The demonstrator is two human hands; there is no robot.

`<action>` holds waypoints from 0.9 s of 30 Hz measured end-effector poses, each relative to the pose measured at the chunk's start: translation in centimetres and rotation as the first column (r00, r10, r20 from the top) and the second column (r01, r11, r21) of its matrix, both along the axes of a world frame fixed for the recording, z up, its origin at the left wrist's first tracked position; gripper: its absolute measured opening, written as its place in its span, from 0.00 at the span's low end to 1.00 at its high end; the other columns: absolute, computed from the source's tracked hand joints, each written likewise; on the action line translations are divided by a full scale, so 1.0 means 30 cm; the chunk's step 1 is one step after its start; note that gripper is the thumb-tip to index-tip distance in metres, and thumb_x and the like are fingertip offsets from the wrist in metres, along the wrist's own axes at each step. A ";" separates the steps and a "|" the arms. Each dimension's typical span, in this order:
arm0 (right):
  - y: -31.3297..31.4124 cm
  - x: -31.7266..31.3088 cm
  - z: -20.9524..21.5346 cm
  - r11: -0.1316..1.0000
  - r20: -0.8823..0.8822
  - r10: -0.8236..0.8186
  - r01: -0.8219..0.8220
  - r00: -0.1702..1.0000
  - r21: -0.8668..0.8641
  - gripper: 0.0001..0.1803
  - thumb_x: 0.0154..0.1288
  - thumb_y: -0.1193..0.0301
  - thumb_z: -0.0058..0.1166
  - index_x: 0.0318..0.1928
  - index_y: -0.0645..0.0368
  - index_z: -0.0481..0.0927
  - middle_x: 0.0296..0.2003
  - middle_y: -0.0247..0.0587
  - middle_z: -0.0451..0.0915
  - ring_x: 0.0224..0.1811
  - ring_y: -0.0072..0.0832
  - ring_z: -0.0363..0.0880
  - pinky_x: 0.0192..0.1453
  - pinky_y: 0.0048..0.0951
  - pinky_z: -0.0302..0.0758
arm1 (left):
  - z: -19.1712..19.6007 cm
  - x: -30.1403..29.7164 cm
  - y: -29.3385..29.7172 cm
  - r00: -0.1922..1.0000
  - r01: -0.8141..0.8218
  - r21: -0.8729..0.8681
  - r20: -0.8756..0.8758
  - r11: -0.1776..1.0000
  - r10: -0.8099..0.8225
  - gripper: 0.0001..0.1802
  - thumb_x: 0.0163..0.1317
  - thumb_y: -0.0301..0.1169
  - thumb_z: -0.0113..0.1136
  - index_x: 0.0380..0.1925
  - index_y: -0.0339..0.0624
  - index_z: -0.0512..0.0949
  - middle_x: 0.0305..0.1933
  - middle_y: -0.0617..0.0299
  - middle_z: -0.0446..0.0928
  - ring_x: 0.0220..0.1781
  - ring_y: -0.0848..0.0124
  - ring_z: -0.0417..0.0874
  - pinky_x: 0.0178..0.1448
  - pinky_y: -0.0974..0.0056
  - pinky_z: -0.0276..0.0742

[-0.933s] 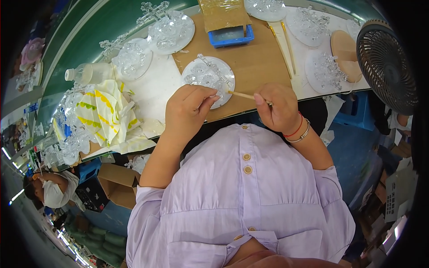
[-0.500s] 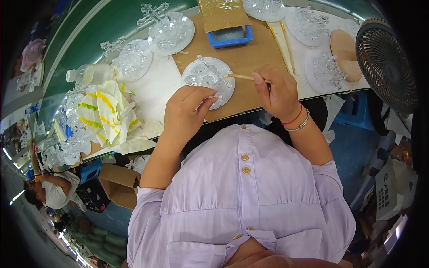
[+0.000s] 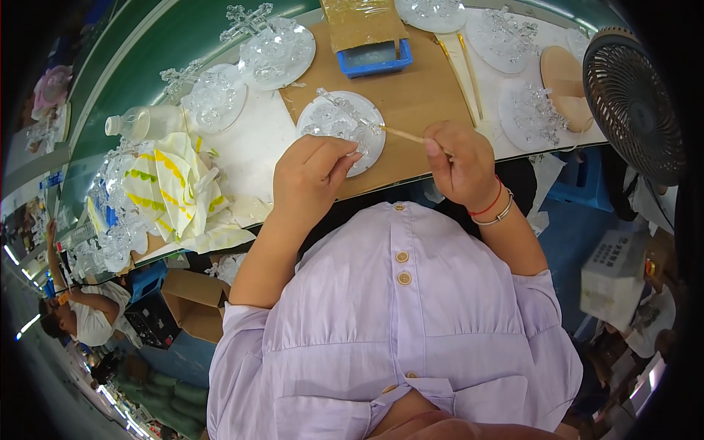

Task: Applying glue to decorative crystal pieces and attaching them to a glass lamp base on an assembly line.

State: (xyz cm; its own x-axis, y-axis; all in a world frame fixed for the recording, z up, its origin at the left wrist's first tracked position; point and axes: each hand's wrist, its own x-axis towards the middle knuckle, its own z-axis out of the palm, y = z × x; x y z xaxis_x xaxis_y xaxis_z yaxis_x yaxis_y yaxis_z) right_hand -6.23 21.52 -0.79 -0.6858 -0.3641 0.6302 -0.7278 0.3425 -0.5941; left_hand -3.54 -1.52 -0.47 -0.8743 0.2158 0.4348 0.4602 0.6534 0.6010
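A white round disc (image 3: 375, 155) lies on the brown cardboard before me, with a clear faceted plastic ornament (image 3: 339, 111) on it. My left hand (image 3: 312, 172) is closed in a pinch over the disc's near left part, its fingertips on the clear plastic; the exact spot they grip is partly hidden. In my right hand (image 3: 462, 161) is a thin brush with a wooden handle (image 3: 403, 134), held between thumb and fingers. Its tip points left and meets the right side of the ornament.
Ahead stands a blue tray (image 3: 375, 64) under a cardboard flap. Two slim brushes (image 3: 471, 77) lie right of it. More discs with clear ornaments (image 3: 277, 55) surround the cardboard. A plastic bottle (image 3: 147, 122) and crumpled patterned cloth (image 3: 176, 187) are left; a black fan (image 3: 634, 106) is right.
My right hand has shifted slightly right and down, and the brush now slants more. My left hand is nearly still. At far right, a white box has moved and a person now shows beside it.
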 end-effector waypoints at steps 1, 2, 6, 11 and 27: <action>0.003 0.004 -0.004 0.999 -0.034 0.023 -0.022 0.999 0.047 0.04 0.62 0.82 0.53 0.35 0.63 0.71 0.27 0.46 0.78 0.25 0.40 0.76 0.29 0.33 0.73 | -0.002 -0.004 0.003 1.000 -0.001 0.000 -0.013 1.000 0.001 0.08 0.47 0.23 0.71 0.28 0.42 0.81 0.28 0.62 0.80 0.30 0.65 0.80 0.33 0.63 0.75; 0.006 0.008 -0.005 0.995 -0.067 0.048 -0.042 0.997 0.095 0.05 0.62 0.82 0.54 0.35 0.64 0.71 0.28 0.46 0.78 0.25 0.41 0.76 0.29 0.34 0.73 | -0.002 -0.008 0.005 1.000 0.000 0.000 -0.012 1.000 0.000 0.08 0.47 0.23 0.71 0.28 0.42 0.81 0.28 0.62 0.80 0.30 0.65 0.80 0.33 0.63 0.75; 0.009 0.046 0.012 0.988 -0.083 0.092 -0.080 0.992 0.134 0.06 0.60 0.81 0.56 0.34 0.64 0.72 0.29 0.46 0.78 0.26 0.41 0.76 0.29 0.35 0.74 | -0.006 -0.024 0.014 0.998 0.014 -0.012 -0.053 1.000 -0.015 0.09 0.46 0.24 0.71 0.28 0.42 0.81 0.28 0.62 0.80 0.30 0.65 0.80 0.33 0.63 0.76; 0.003 0.077 0.029 0.982 -0.086 0.098 -0.082 0.991 0.169 0.06 0.59 0.80 0.57 0.33 0.63 0.72 0.29 0.46 0.78 0.26 0.40 0.77 0.29 0.34 0.74 | -0.004 -0.030 0.022 0.998 0.019 -0.028 -0.060 0.999 -0.021 0.08 0.46 0.26 0.71 0.27 0.42 0.81 0.28 0.63 0.80 0.30 0.65 0.80 0.33 0.63 0.76; 0.000 0.014 0.009 0.998 -0.007 0.004 -0.004 1.000 0.062 0.06 0.63 0.82 0.53 0.36 0.63 0.69 0.26 0.46 0.77 0.23 0.40 0.76 0.27 0.32 0.72 | 0.001 -0.018 0.015 0.998 0.033 -0.037 -0.042 0.999 -0.035 0.08 0.48 0.25 0.71 0.28 0.42 0.81 0.28 0.62 0.80 0.31 0.64 0.80 0.34 0.62 0.76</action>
State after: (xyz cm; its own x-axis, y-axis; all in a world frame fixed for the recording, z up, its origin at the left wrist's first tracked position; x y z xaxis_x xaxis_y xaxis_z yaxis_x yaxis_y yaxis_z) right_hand -5.82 21.52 -0.54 -0.6798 -0.4053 0.6113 -0.7334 0.3753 -0.5668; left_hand -4.07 -1.07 -0.45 -0.8468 0.2611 0.4634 0.5074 0.6577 0.5567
